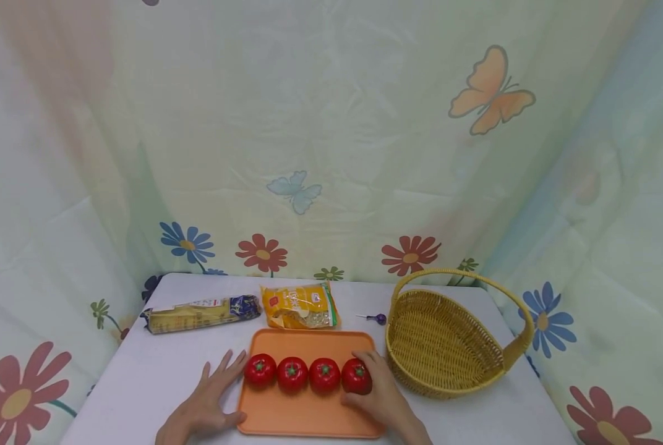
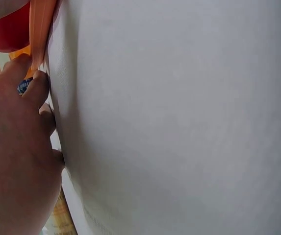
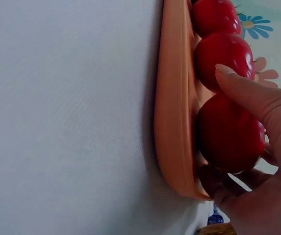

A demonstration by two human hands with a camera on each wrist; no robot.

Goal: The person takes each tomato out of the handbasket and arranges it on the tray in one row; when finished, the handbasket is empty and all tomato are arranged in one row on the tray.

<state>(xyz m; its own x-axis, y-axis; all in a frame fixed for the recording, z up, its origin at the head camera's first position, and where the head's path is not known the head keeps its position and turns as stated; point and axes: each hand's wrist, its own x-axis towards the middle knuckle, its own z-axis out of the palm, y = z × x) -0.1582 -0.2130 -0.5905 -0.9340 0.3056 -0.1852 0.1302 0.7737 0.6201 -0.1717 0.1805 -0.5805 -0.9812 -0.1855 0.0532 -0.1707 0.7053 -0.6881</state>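
Several red tomatoes with green stem tops stand in a row on the orange tray (image 1: 309, 419). My right hand (image 1: 380, 395) holds the rightmost tomato (image 1: 356, 376), which still sits at the tray. In the right wrist view the thumb lies over this tomato (image 3: 228, 134) and the fingers curl round its other side. At the tray's left edge is my left hand (image 1: 206, 400), fingers spread and thumb by the lower left corner. The leftmost tomato (image 1: 260, 370) sits just right of its fingertips. In the left wrist view the left hand (image 2: 17, 142) touches the tray's rim.
Behind the tray lie a long pasta-like packet (image 1: 200, 314) and a yellow bag (image 1: 300, 305) with a clear window. A purple lollipop (image 1: 380, 319) lies near the wicker basket (image 1: 443, 386), whose tall handle arches at the right. Patterned curtains surround the white table (image 1: 125, 383).
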